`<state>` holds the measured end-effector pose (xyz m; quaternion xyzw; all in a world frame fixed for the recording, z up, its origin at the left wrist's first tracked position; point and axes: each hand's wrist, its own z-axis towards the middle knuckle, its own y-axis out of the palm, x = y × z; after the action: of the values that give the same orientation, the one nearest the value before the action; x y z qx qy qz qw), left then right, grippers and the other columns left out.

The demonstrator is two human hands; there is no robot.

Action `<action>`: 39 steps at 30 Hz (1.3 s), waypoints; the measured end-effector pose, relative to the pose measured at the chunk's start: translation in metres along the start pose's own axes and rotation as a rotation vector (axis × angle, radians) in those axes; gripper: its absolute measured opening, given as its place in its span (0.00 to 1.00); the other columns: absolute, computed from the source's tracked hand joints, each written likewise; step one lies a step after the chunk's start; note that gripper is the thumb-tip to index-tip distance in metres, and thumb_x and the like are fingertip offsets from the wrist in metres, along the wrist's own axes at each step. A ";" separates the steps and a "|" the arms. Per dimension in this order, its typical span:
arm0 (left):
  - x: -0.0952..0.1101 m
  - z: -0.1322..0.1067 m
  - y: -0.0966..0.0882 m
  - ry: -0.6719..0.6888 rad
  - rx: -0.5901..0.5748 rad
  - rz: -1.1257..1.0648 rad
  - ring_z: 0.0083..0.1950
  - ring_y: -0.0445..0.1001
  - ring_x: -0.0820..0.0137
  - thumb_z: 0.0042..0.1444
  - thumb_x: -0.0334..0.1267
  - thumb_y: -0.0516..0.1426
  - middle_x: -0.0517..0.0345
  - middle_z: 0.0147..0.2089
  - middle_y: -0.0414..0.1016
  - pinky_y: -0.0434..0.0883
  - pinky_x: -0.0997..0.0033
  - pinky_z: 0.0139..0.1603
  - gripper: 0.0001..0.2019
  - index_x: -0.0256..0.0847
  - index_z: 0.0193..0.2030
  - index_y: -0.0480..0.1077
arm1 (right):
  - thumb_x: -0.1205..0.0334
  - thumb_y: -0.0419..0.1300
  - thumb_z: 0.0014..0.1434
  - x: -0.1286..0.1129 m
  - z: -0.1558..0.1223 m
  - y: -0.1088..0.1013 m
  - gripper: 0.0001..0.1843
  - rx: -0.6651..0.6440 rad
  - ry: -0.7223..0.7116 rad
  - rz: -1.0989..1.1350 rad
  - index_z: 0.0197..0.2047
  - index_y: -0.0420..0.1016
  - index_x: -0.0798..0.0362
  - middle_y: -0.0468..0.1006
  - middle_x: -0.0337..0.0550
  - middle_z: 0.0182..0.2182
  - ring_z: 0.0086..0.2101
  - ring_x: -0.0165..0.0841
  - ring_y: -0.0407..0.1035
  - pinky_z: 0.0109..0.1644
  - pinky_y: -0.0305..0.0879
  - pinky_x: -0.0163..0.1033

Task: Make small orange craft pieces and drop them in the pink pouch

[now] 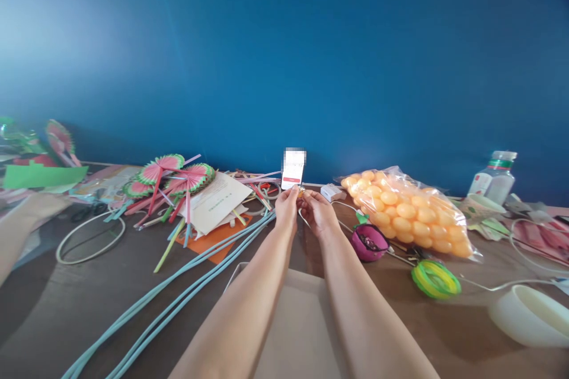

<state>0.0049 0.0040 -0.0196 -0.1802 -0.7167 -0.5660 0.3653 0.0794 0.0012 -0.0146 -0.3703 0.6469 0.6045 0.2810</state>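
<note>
Close together at the middle of the table, my left hand and my right hand are both closed, with their fingertips meeting. Between the fingertips is a small, shiny yellowish thing, too small to name. Right behind it a phone with a lit white screen leans upright near the blue wall. A pale grey-beige box or board lies beneath my forearms. Just right of my right hand sits a small white box.
A clear bag of orange balls, a purple bowl, green-yellow rings and a bottle are at right. Light-blue tubes, watermelon paper fans and papers lie left. Another person's hand is far left.
</note>
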 end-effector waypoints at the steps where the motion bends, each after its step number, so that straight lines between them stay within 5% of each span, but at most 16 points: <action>1: -0.001 0.000 0.000 0.006 -0.008 0.002 0.21 0.69 0.76 0.50 0.41 0.66 0.58 0.23 0.72 0.66 0.76 0.26 0.12 0.34 0.30 0.72 | 0.64 0.72 0.43 0.000 0.000 0.000 0.12 0.009 -0.003 0.002 0.32 0.75 0.54 0.72 0.33 0.19 0.20 0.22 0.63 0.22 0.62 0.25; 39: 0.000 -0.003 0.000 0.059 -0.016 0.038 0.20 0.65 0.77 0.45 0.49 0.68 0.60 0.20 0.69 0.61 0.75 0.23 0.18 0.36 0.27 0.70 | 0.59 0.76 0.37 0.001 -0.001 -0.002 0.18 -0.114 -0.021 0.024 0.29 0.72 0.52 0.70 0.32 0.20 0.21 0.23 0.62 0.22 0.62 0.29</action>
<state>0.0057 0.0009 -0.0194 -0.1798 -0.6976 -0.5698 0.3955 0.0809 0.0004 -0.0161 -0.3715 0.6126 0.6478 0.2590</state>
